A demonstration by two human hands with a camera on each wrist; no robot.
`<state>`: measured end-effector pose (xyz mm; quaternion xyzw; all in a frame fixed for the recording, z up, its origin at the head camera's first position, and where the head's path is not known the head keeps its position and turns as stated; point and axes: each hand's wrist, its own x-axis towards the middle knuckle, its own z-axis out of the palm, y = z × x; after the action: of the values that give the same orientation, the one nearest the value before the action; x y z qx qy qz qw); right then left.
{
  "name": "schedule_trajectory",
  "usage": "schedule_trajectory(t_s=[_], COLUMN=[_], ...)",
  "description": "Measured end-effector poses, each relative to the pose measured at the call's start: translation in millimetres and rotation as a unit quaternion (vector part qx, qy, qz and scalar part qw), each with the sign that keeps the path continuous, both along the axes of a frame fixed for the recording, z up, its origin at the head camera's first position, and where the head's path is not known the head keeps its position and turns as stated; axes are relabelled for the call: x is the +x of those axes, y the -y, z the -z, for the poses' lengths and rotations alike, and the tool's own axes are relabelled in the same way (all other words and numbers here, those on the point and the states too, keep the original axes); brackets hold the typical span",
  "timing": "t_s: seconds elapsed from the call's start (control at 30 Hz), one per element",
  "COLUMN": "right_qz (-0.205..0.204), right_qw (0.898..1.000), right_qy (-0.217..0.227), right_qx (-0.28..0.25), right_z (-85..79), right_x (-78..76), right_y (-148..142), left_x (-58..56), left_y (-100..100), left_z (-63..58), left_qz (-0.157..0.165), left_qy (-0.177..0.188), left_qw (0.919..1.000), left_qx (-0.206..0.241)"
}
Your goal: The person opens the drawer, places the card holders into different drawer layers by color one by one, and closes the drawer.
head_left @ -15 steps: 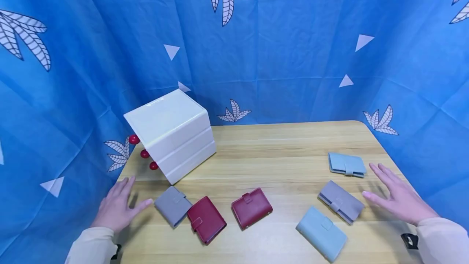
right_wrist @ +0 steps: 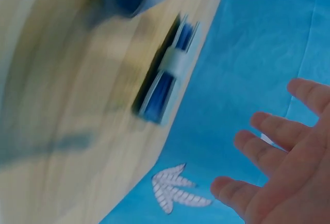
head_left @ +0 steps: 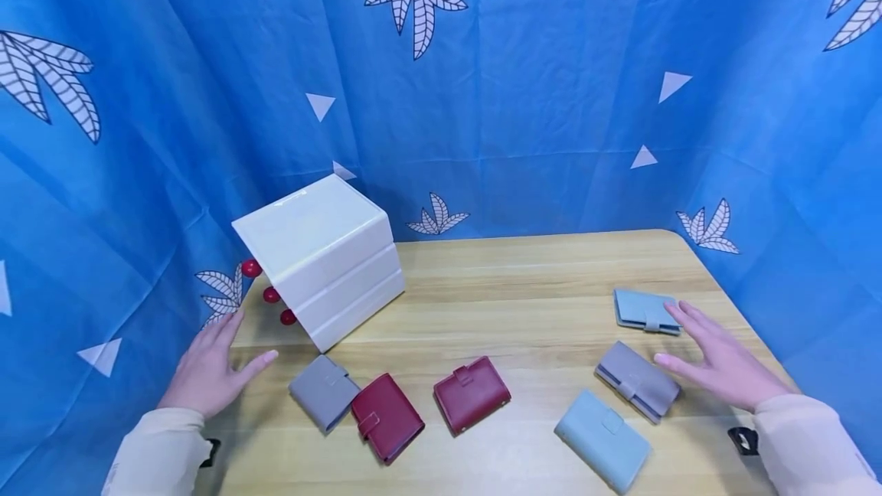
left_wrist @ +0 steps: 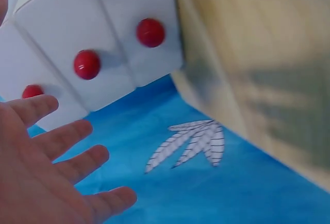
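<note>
Left hand (head_left: 209,372) and right hand (head_left: 726,366) both look empty, fingers spread, so imo pinch the right-side mauve wallet (head_left: 637,380) across its long edges.

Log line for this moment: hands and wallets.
left hand: spread, empty, near box | right hand: spread, empty, near wallets | table: box, six wallets

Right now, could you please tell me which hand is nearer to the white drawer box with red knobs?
Left: the left hand is close to the box, by its red knobs; the right hand is across the pale wooden table.
</note>
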<state>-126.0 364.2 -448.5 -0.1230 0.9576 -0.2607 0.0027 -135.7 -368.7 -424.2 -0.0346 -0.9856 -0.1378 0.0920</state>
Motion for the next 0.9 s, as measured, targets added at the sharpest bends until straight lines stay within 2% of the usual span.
schedule_trajectory(t_s=[0.2, 0.4, 0.5, 0.63, 0.9], right_qz=[-0.026, -0.052, -0.065, -0.092, -0.158], right_qw=[0.999, 0.998, 0.997, 0.994, 0.985], right_qy=[-0.018, -0.024, -0.029, -0.047, -0.060], right_qx=[0.005, 0.011, 0.016, 0.028, 0.045], right_z=[-7.8, -16.0, -20.0, -26.2, -47.5], right_x=[-9.9, -20.5, -24.9, -31.6, -46.5], right_y=[27, 55, 68, 91, 159], left_x=[-10.1, -16.6, -21.3, -33.2, -53.3], left_y=[-6, -13, -17, -18, -17], left_z=[-27.4, -48.9, -55.8, -62.3, -77.3], left_qz=[0.003, 0.001, -0.002, -0.003, -0.009], left_qy=[-0.017, -0.030, -0.032, -0.037, -0.036], left_qw=[0.9998, 0.9995, 0.9995, 0.9992, 0.9993], left_qx=[0.004, 0.002, 0.006, 0.015, 0.005])
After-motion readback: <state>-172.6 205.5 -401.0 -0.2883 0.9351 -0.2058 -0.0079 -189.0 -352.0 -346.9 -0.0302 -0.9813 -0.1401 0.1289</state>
